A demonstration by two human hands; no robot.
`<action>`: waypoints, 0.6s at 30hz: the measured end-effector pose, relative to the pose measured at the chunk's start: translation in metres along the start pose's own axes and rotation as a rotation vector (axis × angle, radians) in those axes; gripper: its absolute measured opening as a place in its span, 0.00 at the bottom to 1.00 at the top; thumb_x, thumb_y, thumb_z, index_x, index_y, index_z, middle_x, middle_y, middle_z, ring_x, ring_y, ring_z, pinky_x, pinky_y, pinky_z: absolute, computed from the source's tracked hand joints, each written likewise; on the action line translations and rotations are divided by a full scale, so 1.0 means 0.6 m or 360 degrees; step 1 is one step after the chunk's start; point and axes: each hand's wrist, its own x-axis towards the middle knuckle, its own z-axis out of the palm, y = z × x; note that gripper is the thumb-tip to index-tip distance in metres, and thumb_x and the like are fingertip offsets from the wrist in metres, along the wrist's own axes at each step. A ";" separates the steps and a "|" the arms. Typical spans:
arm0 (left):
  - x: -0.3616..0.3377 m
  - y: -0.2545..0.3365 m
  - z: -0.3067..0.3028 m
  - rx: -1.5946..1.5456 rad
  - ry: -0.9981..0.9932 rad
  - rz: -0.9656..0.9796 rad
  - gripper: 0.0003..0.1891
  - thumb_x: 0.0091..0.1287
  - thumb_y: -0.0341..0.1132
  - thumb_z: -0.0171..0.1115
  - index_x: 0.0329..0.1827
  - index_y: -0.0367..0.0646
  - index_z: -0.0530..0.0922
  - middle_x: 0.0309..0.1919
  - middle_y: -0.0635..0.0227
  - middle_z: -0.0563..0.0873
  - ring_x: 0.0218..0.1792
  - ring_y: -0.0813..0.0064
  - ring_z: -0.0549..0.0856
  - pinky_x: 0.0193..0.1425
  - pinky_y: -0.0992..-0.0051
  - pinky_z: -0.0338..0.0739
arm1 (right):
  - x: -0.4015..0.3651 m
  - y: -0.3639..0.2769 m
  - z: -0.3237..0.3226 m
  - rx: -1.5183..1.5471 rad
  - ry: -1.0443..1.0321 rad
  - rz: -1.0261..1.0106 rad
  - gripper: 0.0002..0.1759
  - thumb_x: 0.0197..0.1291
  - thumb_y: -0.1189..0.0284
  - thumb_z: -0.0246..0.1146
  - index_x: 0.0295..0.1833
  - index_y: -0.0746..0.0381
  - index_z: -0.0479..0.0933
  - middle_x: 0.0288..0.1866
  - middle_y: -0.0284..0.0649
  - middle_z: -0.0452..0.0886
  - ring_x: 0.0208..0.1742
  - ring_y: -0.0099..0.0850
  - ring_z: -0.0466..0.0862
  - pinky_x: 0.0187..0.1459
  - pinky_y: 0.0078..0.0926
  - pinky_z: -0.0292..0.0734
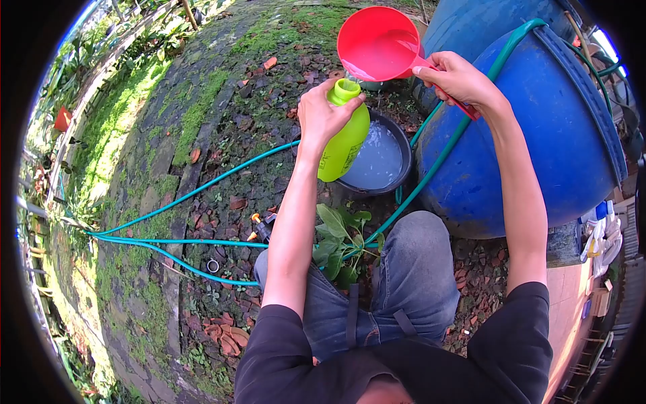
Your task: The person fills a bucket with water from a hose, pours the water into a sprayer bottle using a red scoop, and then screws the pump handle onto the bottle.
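My left hand is wrapped round the upper part of a lime-green spray bottle body, whose neck is uncapped and faces up. In my right hand is the handle of a red water dipper. The dipper is tilted over the bottle's mouth, and water runs from its rim toward the opening. Just below and behind the bottle stands a black bucket with cloudy greyish water in it.
A big blue barrel stands at the right, with a green hose draped over it. More hose crosses the mossy ground to the left. A leafy plant grows between my knees. A black and orange spray nozzle lies nearby.
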 end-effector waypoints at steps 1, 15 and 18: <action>0.000 -0.001 0.000 -0.0002 -0.0003 -0.0003 0.29 0.52 0.51 0.80 0.54 0.44 0.88 0.39 0.55 0.92 0.44 0.58 0.92 0.52 0.63 0.85 | 0.000 0.000 0.000 -0.0004 0.0000 -0.0005 0.19 0.73 0.58 0.64 0.36 0.63 0.76 0.24 0.28 0.73 0.19 0.14 0.70 0.20 0.17 0.66; 0.000 0.000 -0.002 -0.0026 0.0024 0.0028 0.28 0.52 0.51 0.80 0.52 0.44 0.89 0.37 0.56 0.92 0.41 0.59 0.93 0.50 0.64 0.85 | 0.002 0.003 -0.004 -0.0073 -0.0001 -0.0006 0.18 0.73 0.59 0.64 0.38 0.63 0.76 0.25 0.30 0.74 0.20 0.15 0.72 0.21 0.18 0.68; 0.000 0.001 -0.002 -0.0022 0.0021 0.0022 0.28 0.53 0.52 0.79 0.52 0.43 0.89 0.37 0.56 0.93 0.42 0.60 0.93 0.51 0.64 0.85 | 0.007 0.007 -0.004 -0.0103 0.0005 -0.0028 0.18 0.73 0.59 0.64 0.38 0.63 0.76 0.25 0.30 0.74 0.21 0.16 0.72 0.22 0.18 0.68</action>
